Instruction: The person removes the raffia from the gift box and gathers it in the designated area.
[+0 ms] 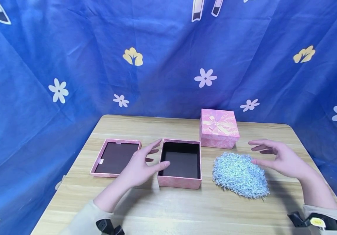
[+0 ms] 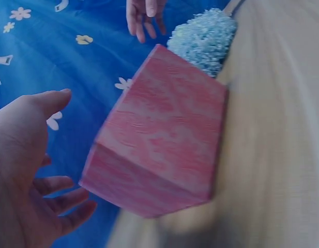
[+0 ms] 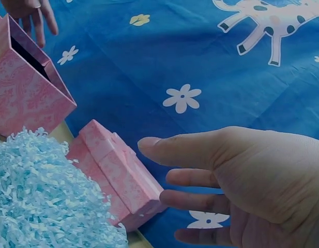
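A pink box (image 1: 180, 181) with a black inside stands uncovered at the middle of the table. My left hand (image 1: 141, 165) is at its left side, thumb and fingers spread and holding nothing; in the left wrist view the fingers are close to the box's pink wall (image 2: 164, 124), and whether they touch it I cannot tell. To the right lies a heap of light blue shredded paper (image 1: 240, 175). Beside the heap's right edge hovers my right hand (image 1: 280, 158), fingers loosely bent with nothing between them.
A box lid (image 1: 116, 159) lies inside-up at the left. Behind the shredded paper stands a smaller closed pink gift box (image 1: 219, 130) with a ribbon bow. A blue patterned cloth (image 1: 162, 65) hangs behind the wooden table (image 1: 168, 212).
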Action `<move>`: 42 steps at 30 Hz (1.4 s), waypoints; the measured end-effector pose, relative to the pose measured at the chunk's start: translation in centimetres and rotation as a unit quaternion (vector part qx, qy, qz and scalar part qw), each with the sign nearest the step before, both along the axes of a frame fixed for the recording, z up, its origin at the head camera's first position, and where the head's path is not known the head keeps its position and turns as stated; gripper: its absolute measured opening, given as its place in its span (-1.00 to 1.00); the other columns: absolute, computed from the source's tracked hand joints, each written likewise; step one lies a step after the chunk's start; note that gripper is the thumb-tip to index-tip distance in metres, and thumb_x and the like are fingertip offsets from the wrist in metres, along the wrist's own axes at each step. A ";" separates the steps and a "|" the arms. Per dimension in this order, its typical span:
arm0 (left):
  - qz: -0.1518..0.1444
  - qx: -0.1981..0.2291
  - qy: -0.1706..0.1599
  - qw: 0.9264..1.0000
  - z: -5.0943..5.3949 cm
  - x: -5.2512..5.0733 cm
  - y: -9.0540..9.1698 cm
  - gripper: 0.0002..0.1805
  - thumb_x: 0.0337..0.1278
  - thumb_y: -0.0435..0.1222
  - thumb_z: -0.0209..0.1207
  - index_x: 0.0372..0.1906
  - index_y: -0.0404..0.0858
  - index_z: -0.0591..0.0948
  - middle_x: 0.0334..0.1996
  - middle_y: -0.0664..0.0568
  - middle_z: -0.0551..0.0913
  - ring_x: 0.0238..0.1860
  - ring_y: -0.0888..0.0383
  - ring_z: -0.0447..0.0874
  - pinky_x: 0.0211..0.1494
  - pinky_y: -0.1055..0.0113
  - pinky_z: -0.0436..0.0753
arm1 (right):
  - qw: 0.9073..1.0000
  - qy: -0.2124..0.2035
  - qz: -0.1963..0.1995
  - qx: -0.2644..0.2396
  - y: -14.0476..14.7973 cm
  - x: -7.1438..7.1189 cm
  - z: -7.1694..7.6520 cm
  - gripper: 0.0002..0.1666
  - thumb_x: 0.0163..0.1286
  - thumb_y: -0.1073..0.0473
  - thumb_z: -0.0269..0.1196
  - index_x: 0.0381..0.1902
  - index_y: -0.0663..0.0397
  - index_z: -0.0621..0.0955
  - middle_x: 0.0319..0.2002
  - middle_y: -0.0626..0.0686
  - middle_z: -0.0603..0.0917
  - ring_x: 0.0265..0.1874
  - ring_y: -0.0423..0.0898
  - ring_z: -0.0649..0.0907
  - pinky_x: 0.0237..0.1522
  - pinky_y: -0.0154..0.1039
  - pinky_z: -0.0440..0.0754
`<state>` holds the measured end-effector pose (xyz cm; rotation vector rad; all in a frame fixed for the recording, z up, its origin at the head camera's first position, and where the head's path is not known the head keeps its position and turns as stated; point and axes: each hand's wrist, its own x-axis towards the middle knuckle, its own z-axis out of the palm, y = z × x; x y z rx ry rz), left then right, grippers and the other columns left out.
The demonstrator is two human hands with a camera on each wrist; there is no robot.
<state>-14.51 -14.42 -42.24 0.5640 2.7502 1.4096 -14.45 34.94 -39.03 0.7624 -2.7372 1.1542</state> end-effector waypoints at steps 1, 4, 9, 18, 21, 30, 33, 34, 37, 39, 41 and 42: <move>-0.003 -0.003 0.005 1.000 0.4 -0.4 0.1 -0.03 0.17 0.23 0.45 0.62 0.02 0.36 0.42 -0.01 0.56 0.17 -0.08 0.73 0.42 -0.15 0.47 | 1.000 0.000 0.000 -0.005 0.1 -0.1 0.1 -0.28 0.22 0.32 0.59 0.35 0.04 0.64 0.19 -0.02 0.72 0.02 -0.23 0.74 0.07 -0.42 0.63; -0.022 -0.003 0.019 1.000 1.6 -1.6 0.7 -0.05 0.21 0.21 0.43 0.63 0.04 0.35 0.41 -0.01 0.56 0.24 -0.07 0.67 0.34 -0.12 0.56 | 1.000 -0.007 -0.008 -0.025 0.4 -0.7 0.2 -0.29 0.22 0.37 0.58 0.33 0.05 0.66 0.20 -0.04 0.72 0.02 -0.21 0.75 0.05 -0.41 0.65; -0.050 0.003 0.029 0.998 3.4 -3.9 2.0 -0.07 0.23 0.20 0.42 0.63 0.10 0.34 0.42 0.06 0.55 0.36 -0.03 0.58 0.27 -0.05 0.63 | 0.998 -0.027 -0.023 -0.050 1.0 -2.0 0.1 -0.35 0.26 0.40 0.54 0.32 0.08 0.66 0.20 -0.12 0.70 0.02 -0.21 0.75 -0.04 -0.36 0.71; -0.093 0.003 0.014 0.996 4.6 -8.7 4.8 -0.13 0.30 0.14 0.39 0.64 0.15 0.32 0.39 0.01 0.56 0.31 0.01 0.61 0.32 -0.08 0.59 | 0.993 -0.089 -0.026 -0.078 1.2 -4.7 0.5 -0.36 0.42 0.31 0.45 0.42 0.23 0.54 0.20 0.05 0.71 0.06 -0.21 0.75 -0.06 -0.29 0.75; -0.109 0.006 0.000 0.994 4.6 -10.2 5.8 -0.14 0.32 0.13 0.38 0.65 0.14 0.32 0.37 -0.02 0.57 0.31 -0.01 0.60 0.32 -0.08 0.59 | 0.992 -0.098 -0.026 -0.081 1.1 -5.8 0.5 -0.33 0.43 0.28 0.45 0.45 0.22 0.52 0.25 0.00 0.67 0.07 -0.20 0.74 -0.04 -0.30 0.74; -0.133 0.003 -0.048 0.990 4.1 -13.8 9.2 -0.17 0.41 0.12 0.31 0.66 0.06 0.31 0.37 -0.13 0.58 0.33 -0.07 0.60 0.34 0.02 0.58 | 0.991 -0.118 -0.036 -0.061 1.0 -9.3 0.0 -0.28 0.48 0.15 0.44 0.51 0.16 0.48 0.43 0.20 0.53 0.18 0.01 0.71 -0.01 -0.36 0.70; -0.130 0.003 -0.059 0.990 3.8 -14.9 10.2 -0.19 0.42 0.11 0.30 0.65 0.04 0.32 0.33 -0.14 0.62 0.29 0.01 0.62 0.27 0.07 0.63 | 0.988 -0.137 -0.042 -0.055 1.1 -10.1 -0.4 -0.26 0.50 0.10 0.42 0.53 0.16 0.46 0.44 0.22 0.51 0.21 0.07 0.68 0.02 -0.39 0.66; -0.128 0.008 -0.069 0.989 3.7 -15.2 10.5 -0.19 0.41 0.11 0.31 0.65 0.04 0.33 0.31 -0.14 0.63 0.27 0.02 0.63 0.23 0.07 0.66 | 0.987 -0.144 -0.044 -0.054 1.2 -10.4 -0.6 -0.26 0.51 0.09 0.41 0.53 0.16 0.46 0.44 0.22 0.51 0.23 0.07 0.67 0.03 -0.40 0.65; -0.130 0.038 -0.114 0.984 3.4 -16.2 11.4 -0.19 0.41 0.07 0.32 0.65 0.03 0.33 0.26 -0.17 0.66 0.25 -0.03 0.65 0.15 0.02 0.71 | 0.983 -0.168 -0.050 -0.050 1.6 -11.1 -1.1 -0.24 0.52 0.03 0.40 0.55 0.12 0.44 0.44 0.22 0.51 0.25 0.02 0.63 0.05 -0.38 0.63; -0.130 0.052 -0.144 0.980 3.2 -16.9 11.9 -0.17 0.41 0.07 0.32 0.66 0.00 0.31 0.27 -0.18 0.65 0.24 -0.10 0.66 0.15 -0.04 0.71 | 0.980 -0.183 -0.050 -0.055 1.8 -11.6 -1.5 -0.23 0.54 0.03 0.38 0.57 0.11 0.41 0.44 0.26 0.49 0.24 -0.06 0.62 0.06 -0.33 0.65; -0.129 0.058 -0.168 0.975 3.0 -17.5 12.4 -0.15 0.41 0.08 0.32 0.67 -0.02 0.29 0.32 -0.18 0.61 0.22 -0.13 0.67 0.17 -0.08 0.69 | 0.977 -0.198 -0.050 -0.066 1.8 -12.1 -1.8 -0.22 0.54 0.02 0.37 0.59 0.10 0.40 0.45 0.29 0.47 0.22 -0.14 0.61 0.08 -0.25 0.68; -0.128 0.060 -0.179 0.974 2.9 -17.8 12.6 -0.14 0.41 0.07 0.32 0.67 -0.04 0.29 0.34 -0.18 0.59 0.19 -0.13 0.68 0.15 -0.07 0.70 | 0.974 -0.205 -0.050 -0.077 1.9 -12.3 -2.0 -0.21 0.54 0.02 0.37 0.59 0.11 0.39 0.47 0.31 0.46 0.20 -0.17 0.62 0.10 -0.19 0.69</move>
